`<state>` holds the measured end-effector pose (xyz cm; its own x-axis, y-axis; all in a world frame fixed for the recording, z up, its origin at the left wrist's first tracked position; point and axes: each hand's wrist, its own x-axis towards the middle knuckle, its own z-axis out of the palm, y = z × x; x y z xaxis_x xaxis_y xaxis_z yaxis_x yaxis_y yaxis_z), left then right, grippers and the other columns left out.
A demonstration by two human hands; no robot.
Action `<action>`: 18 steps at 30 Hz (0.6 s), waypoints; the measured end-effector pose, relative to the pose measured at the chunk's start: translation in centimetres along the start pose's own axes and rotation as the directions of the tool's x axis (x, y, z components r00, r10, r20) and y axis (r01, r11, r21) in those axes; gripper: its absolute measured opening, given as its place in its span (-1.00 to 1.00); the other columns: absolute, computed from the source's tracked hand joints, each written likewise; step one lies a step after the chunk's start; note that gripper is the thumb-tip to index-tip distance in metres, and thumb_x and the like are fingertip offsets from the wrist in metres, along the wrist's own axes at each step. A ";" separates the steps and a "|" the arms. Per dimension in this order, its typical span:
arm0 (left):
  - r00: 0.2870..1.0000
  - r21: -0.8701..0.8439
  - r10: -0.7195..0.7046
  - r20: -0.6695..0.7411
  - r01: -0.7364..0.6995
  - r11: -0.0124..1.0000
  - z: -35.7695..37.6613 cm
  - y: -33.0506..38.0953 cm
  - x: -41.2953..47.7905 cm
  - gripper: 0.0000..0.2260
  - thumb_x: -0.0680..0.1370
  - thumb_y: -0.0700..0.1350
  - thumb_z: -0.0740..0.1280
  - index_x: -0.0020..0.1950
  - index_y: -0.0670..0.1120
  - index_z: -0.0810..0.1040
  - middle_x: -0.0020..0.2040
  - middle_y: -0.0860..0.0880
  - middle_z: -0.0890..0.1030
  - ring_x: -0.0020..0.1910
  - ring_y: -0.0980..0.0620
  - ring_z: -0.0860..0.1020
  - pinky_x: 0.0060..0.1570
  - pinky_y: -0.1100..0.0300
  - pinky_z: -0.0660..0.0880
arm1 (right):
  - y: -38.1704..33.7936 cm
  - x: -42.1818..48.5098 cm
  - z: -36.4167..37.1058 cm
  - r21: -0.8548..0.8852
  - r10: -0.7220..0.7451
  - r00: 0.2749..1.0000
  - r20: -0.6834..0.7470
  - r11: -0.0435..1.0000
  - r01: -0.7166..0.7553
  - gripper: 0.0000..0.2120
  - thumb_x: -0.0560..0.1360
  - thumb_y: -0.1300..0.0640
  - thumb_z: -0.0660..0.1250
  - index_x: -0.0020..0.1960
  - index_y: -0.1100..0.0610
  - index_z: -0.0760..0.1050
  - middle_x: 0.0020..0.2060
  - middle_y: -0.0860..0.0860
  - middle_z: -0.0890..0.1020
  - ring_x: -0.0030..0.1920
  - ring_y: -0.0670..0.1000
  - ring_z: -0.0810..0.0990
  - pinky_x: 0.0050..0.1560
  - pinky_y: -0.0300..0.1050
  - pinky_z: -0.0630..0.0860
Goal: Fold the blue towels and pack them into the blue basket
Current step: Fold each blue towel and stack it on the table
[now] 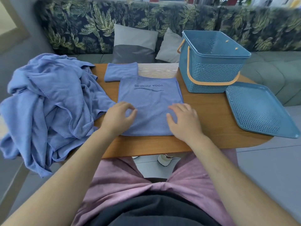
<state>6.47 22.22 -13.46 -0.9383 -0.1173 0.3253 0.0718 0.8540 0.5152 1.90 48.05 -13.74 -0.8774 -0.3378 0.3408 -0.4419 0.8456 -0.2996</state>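
Resting on towel (pixel 149 98) nr front edge, R hand (pixel 184 122) lies spread flat; L hand (pixel 118 117) curled, pinch unclear.

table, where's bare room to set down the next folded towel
Bare strip between the spread towel and the basket, running on toward the lid. Smaller light patch between the small folded towel and the basket. Narrow near edge of the table. Left end is crowded by the towel pile.
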 end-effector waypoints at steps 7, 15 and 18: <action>0.929 0.289 -0.123 0.350 0.018 0.957 4.6 0.1 1.0 -0.29 0.51 0.45 -0.12 0.63 0.20 0.08 0.66 0.09 -0.01 0.63 -0.05 -0.10 0.56 -0.16 -0.16 | -0.8 1.3 3.1 -0.165 0.113 0.890 0.442 0.985 -0.043 -0.34 0.64 -0.34 -0.13 0.66 -0.12 -0.13 0.65 -0.02 -0.17 0.63 0.08 -0.26 0.60 0.09 -0.26; 0.978 0.267 -0.029 0.208 -0.029 0.963 2.3 2.6 -5.8 -0.35 0.50 0.39 -0.06 0.47 0.15 0.40 0.54 0.08 0.32 0.54 -0.03 0.23 0.46 -0.04 0.19 | -2.8 -6.3 -0.2 -0.122 0.062 0.938 0.341 0.992 -0.021 -0.17 0.45 -0.36 -0.24 0.62 -0.05 0.18 0.64 0.03 0.10 0.62 0.11 0.02 0.59 0.07 -0.02; 0.968 0.265 -0.059 0.243 -0.008 0.964 3.0 2.8 -3.3 -0.36 0.53 0.35 -0.04 0.59 0.17 0.24 0.63 0.03 0.15 0.62 -0.10 0.04 0.56 -0.13 0.01 | -3.2 -3.8 0.4 -0.101 0.023 0.949 0.313 0.995 0.009 -0.33 0.60 -0.26 -0.15 0.64 -0.03 0.10 0.65 0.02 0.03 0.64 0.06 -0.10 0.60 0.03 -0.16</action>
<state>8.73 26.51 -15.43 -0.9949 -0.0407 0.0924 -0.0128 0.9587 0.2843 6.55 46.45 -14.46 -0.9018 -0.4304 0.0377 -0.4286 0.8800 -0.2048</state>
